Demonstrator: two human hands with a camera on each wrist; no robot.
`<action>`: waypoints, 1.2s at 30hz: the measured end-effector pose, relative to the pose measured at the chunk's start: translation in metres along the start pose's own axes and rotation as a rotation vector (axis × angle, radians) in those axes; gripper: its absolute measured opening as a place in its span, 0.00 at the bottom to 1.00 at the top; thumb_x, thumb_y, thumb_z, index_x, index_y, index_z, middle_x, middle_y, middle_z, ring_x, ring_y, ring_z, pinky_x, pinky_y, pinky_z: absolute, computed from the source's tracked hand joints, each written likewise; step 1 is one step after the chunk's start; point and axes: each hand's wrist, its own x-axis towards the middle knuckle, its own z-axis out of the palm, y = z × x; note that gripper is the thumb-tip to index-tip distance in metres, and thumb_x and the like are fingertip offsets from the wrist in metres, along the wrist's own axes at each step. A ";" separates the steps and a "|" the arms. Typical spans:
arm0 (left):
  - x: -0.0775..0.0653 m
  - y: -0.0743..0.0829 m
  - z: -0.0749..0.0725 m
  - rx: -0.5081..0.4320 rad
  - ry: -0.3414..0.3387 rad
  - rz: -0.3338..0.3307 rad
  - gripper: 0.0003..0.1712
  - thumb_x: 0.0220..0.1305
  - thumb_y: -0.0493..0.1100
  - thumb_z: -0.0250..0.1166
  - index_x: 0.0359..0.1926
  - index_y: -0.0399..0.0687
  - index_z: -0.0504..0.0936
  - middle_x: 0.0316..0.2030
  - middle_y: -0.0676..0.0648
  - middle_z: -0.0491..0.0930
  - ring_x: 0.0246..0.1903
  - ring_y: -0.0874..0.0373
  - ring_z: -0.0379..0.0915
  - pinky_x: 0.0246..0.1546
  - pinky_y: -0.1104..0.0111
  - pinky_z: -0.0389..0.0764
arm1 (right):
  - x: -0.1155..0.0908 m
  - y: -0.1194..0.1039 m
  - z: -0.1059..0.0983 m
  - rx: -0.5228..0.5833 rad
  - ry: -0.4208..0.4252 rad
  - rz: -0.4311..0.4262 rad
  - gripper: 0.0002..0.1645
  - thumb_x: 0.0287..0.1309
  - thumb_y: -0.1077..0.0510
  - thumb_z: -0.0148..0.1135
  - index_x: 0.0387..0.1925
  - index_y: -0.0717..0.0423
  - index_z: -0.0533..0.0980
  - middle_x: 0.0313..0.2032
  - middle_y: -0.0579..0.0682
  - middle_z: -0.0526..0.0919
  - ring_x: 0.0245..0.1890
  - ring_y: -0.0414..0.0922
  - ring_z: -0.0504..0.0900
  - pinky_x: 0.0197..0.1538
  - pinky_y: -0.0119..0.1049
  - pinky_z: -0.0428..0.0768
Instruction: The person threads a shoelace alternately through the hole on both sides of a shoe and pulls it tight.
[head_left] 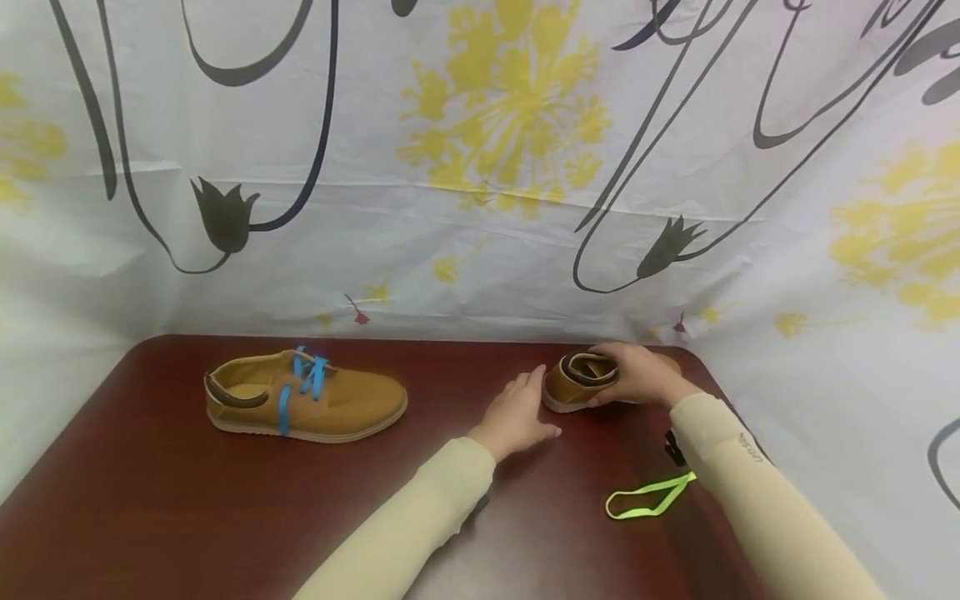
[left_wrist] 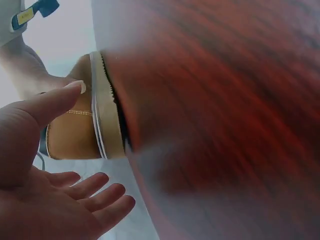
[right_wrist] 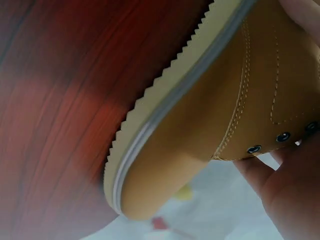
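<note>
At the table's far right stands a tan shoe [head_left: 572, 390], heel toward me, its toe mostly behind my right hand [head_left: 641, 375]. That hand grips the shoe over its upper, thumb on the near side and fingers across the opening. In the right wrist view, bare metal eyelets show on the shoe [right_wrist: 190, 135] beside the fingers. My left hand [head_left: 517, 414] is held just left of the heel, fingers extended and thumb apart. The left wrist view shows the left hand's palm [left_wrist: 45, 205] holding nothing; whether the thumb touches the shoe [left_wrist: 75, 137], I cannot tell.
A second tan shoe [head_left: 360, 400] with blue laces [head_left: 318, 377] lies to the left, toe pointing right. A bright green strip [head_left: 637, 513] forms a loop near my right forearm, partly hidden. The dark red table [head_left: 187, 517] backs onto a flowered cloth [head_left: 420, 250].
</note>
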 end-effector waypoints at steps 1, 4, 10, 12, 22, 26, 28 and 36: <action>0.000 0.000 -0.001 -0.005 0.006 0.006 0.57 0.58 0.52 0.76 0.79 0.44 0.53 0.72 0.40 0.66 0.71 0.45 0.65 0.68 0.54 0.73 | 0.001 -0.006 0.002 -0.005 -0.002 -0.013 0.49 0.34 0.39 0.86 0.58 0.56 0.78 0.49 0.51 0.86 0.48 0.49 0.84 0.52 0.49 0.81; -0.003 0.001 -0.006 -0.025 0.018 0.015 0.56 0.58 0.51 0.76 0.79 0.45 0.52 0.72 0.41 0.66 0.71 0.45 0.65 0.68 0.54 0.73 | 0.002 -0.023 0.006 -0.027 -0.004 -0.045 0.48 0.35 0.39 0.85 0.57 0.56 0.78 0.48 0.49 0.86 0.48 0.47 0.84 0.51 0.48 0.81; -0.010 0.005 -0.021 0.028 0.019 0.019 0.55 0.59 0.51 0.76 0.79 0.47 0.54 0.70 0.43 0.68 0.67 0.49 0.70 0.62 0.57 0.78 | 0.001 -0.066 0.012 -0.062 -0.001 -0.089 0.49 0.34 0.40 0.85 0.57 0.59 0.78 0.49 0.51 0.86 0.48 0.48 0.84 0.52 0.47 0.82; -0.014 0.004 -0.025 0.053 0.024 0.029 0.55 0.57 0.51 0.77 0.78 0.46 0.55 0.69 0.43 0.70 0.65 0.50 0.72 0.60 0.57 0.79 | 0.001 -0.081 0.015 -0.065 0.001 -0.097 0.49 0.34 0.40 0.85 0.57 0.60 0.78 0.49 0.51 0.86 0.49 0.48 0.84 0.53 0.47 0.82; -0.046 -0.025 -0.052 0.132 0.033 0.085 0.41 0.52 0.49 0.79 0.65 0.44 0.73 0.54 0.45 0.79 0.51 0.54 0.77 0.52 0.60 0.81 | 0.004 -0.134 0.032 0.012 0.003 -0.172 0.45 0.38 0.52 0.84 0.60 0.60 0.77 0.53 0.51 0.85 0.53 0.49 0.83 0.57 0.47 0.81; -0.059 -0.035 -0.065 0.162 0.025 0.078 0.42 0.51 0.48 0.80 0.66 0.45 0.73 0.55 0.46 0.80 0.51 0.52 0.78 0.53 0.59 0.81 | 0.002 -0.142 0.035 0.059 -0.005 -0.196 0.46 0.41 0.55 0.83 0.64 0.56 0.75 0.58 0.49 0.83 0.58 0.48 0.82 0.61 0.46 0.80; -0.066 -0.039 -0.071 0.199 0.027 0.067 0.43 0.49 0.46 0.80 0.66 0.44 0.74 0.55 0.45 0.80 0.52 0.51 0.79 0.52 0.58 0.81 | -0.001 -0.146 0.036 0.079 -0.002 -0.205 0.44 0.43 0.56 0.82 0.64 0.52 0.76 0.59 0.47 0.83 0.59 0.47 0.81 0.61 0.46 0.80; -0.095 -0.055 -0.098 0.239 -0.023 -0.011 0.46 0.48 0.42 0.82 0.69 0.43 0.72 0.64 0.42 0.78 0.60 0.44 0.78 0.58 0.50 0.80 | -0.030 -0.149 0.027 0.152 0.067 -0.199 0.37 0.51 0.47 0.78 0.63 0.47 0.77 0.58 0.41 0.84 0.60 0.41 0.81 0.63 0.45 0.79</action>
